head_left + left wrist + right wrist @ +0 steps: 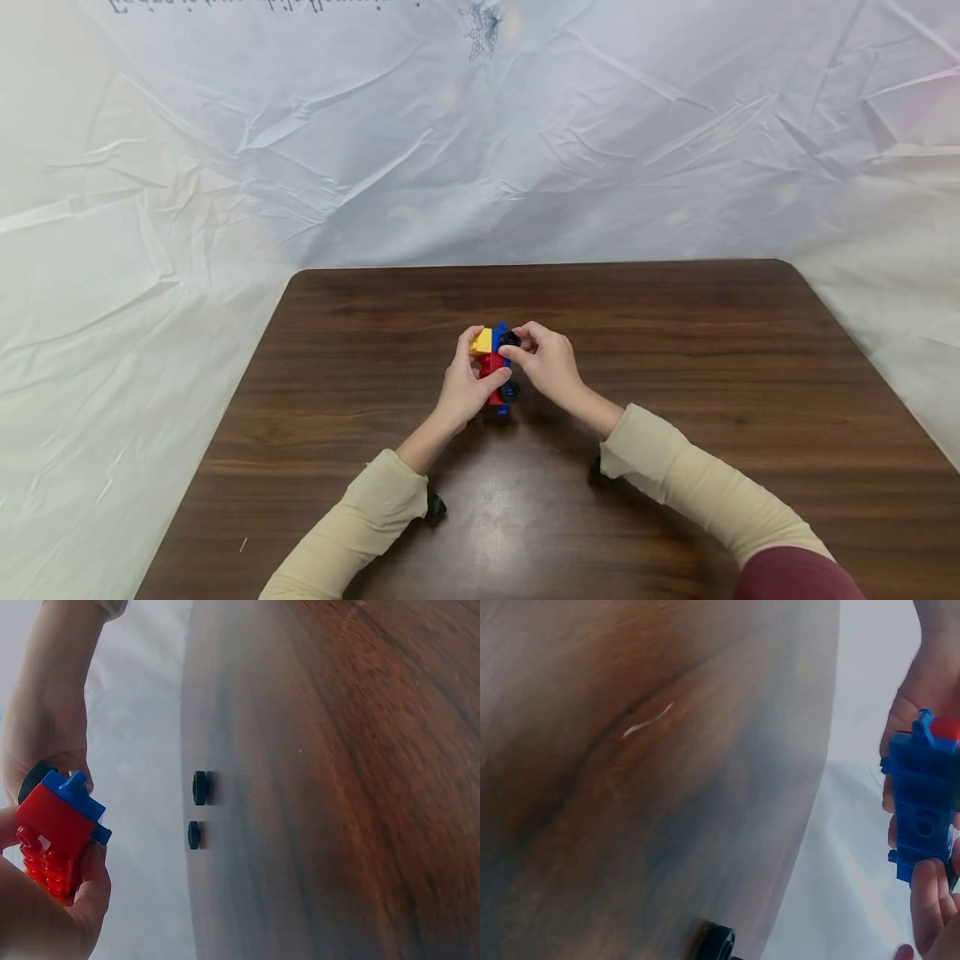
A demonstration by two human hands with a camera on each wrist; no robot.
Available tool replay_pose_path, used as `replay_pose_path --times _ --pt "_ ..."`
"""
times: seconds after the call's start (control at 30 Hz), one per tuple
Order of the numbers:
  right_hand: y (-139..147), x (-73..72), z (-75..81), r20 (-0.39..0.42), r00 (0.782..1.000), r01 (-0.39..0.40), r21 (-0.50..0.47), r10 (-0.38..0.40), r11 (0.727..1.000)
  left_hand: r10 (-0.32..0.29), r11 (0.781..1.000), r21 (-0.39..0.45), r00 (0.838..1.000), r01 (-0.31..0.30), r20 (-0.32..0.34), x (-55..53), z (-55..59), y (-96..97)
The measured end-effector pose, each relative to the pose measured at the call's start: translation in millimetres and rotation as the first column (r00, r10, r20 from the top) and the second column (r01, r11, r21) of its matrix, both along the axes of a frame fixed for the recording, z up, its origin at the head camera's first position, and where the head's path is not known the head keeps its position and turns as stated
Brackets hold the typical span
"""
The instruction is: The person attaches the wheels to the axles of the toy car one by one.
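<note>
Head view: L hand (pixel 461 387) grips a red, yellow & blue toy car (pixel 497 362), R hand (pixel 553 367) pinching a black wheel (pixel 510 338) at its far end, all held over the brown tbl. (pixel 337 350) short of its far edge; L-wrist view shows two loose wheels (pixel 199 788) on the tbl., apart, nr. its edge

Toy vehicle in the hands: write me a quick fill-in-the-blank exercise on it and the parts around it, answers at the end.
1. In the head view, the hand at the toy vehicle's farther wheel is the person's ____ one.
2. In the right wrist view, the underside is coloured ____.
3. In the left wrist view, ____ loose black wheels lie on the table.

Missing words: right; blue; two.
</note>
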State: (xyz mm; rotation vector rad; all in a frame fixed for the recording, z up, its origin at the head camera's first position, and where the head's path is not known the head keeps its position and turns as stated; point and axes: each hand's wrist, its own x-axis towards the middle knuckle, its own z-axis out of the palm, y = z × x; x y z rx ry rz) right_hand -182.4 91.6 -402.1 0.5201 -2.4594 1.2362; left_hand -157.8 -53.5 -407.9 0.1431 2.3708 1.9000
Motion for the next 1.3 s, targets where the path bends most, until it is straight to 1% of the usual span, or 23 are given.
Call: replay_pose_path --times 0.13,0.27,0.37,0.5,0.6,0.7,0.77,0.83,0.9,0.97,1.03,1.17,1.2,1.27,1.3 --pt "1.2 0.9 3.5 0.045 0.999 -0.01 -0.029 0.011 1.0 -0.006 1.0 -0.008 1.0 0.006 -0.006 -0.7 0.7 0.1" --pt "3.4 -0.1 3.9 0.099 0.995 -0.019 -0.046 0.023 0.999 -0.018 1.0 0.005 1.0 0.018 0.004 -0.9 -0.8 -0.3" --pt "6.2 0.0 3.2 0.128 0.991 -0.037 -0.032 0.041 0.999 -0.022 1.0 -0.001 1.0 0.022 0.012 -0.9 -2.7 -0.8" --pt "11.2 1.2 1.8 0.157 0.985 -0.066 -0.001 0.065 0.998 -0.026 0.999 -0.024 1.0 0.026 -0.002 -1.6 -4.8 -3.1" --pt "16.1 2.9 1.7 0.169 0.983 -0.083 0.015 0.079 0.996 -0.022 0.999 -0.037 1.0 0.022 -0.016 -2.8 -5.7 -6.5" --pt "21.6 4.0 2.3 0.146 0.985 -0.093 0.026 0.088 0.995 0.004 0.998 -0.055 1.0 -0.005 -0.012 -4.4 -6.5 -10.5" --pt "25.4 3.7 2.9 0.128 0.987 -0.103 0.021 0.099 0.994 0.009 0.997 -0.07 1.0 -0.01 -0.012 -5.3 -7.0 -12.9" --pt "28.5 2.5 4.7 0.118 0.985 -0.13 0.008 0.128 0.991 0.004 0.995 -0.097 1.0 -0.005 -0.014 -5.7 -7.6 -14.5" --pt "31.0 1.7 8.1 0.132 0.976 -0.174 -0.013 0.174 0.985 -0.016 0.991 -0.137 0.999 0.011 -0.03 -5.5 -7.6 -15.5" --pt "32.9 0.6 11.3 0.159 0.96 -0.228 -0.034 0.23 0.973 -0.041 0.981 -0.191 0.998 0.03 -0.055 -4.6 -7.3 -15.6" --pt "34.3 0.1 15.4 0.198 0.939 -0.278 -0.048 0.282 0.959 -0.072 0.966 -0.255 0.993 0.047 -0.089 -3.1 -6.3 -15.1" --pt "37.2 -0.4 20.1 0.259 0.898 -0.359 -0.04 0.357 0.933 -0.126 0.919 -0.391 0.98 0.057 -0.154 0.1 -4.3 -12.9" --pt "37.3 1.5 24.1 0.278 0.886 -0.375 -0.039 0.371 0.926 -0.138 0.906 -0.42 0.976 0.056 -0.167 0.8 -3.4 -12.3" --pt "37.2 5.3 31.5 0.308 0.871 -0.396 -0.022 0.383 0.918 -0.166 0.876 -0.479 0.965 0.049 -0.203 1.8 -2.9 -11.8" --pt "37.5 5.7 32.3 0.324 0.863 -0.404 -0.015 0.387 0.915 -0.18 0.864 -0.502 0.958 0.046 -0.223 2.3 -2.8 -11.7"
